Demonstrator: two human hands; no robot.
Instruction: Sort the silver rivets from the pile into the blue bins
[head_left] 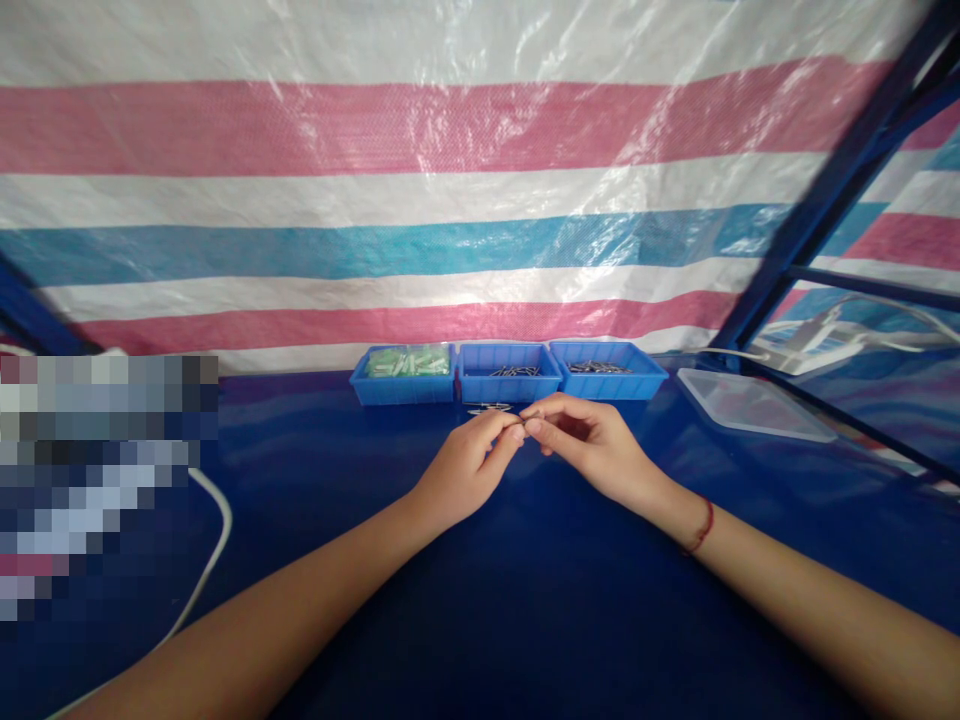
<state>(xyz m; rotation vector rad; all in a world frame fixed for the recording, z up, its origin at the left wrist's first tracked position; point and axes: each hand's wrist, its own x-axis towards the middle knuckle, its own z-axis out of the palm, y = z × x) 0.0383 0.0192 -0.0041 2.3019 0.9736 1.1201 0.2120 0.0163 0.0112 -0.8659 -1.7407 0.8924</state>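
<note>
In front of the blue bins, my left hand (469,470) and my right hand (604,450) meet fingertip to fingertip. Each is closed in a pinch around a small, thin, dark piece (523,421) that is mostly hidden by the fingers. Its kind is too small to make out. Just behind my fingers, several slim silvery pointed metal pieces (487,409) lie on the blue tabletop (525,600). Closest beyond the hands stands the middle blue bin (510,390), with thin dark metal pieces inside.
A left blue bin (403,390) holds green and clear small pieces; a right blue bin (615,382) holds metal pieces. A translucent lid (754,405) lies at right, near a white power strip (814,340). A white cable (223,510) runs along the left. Striped sheeting (450,250) hangs behind.
</note>
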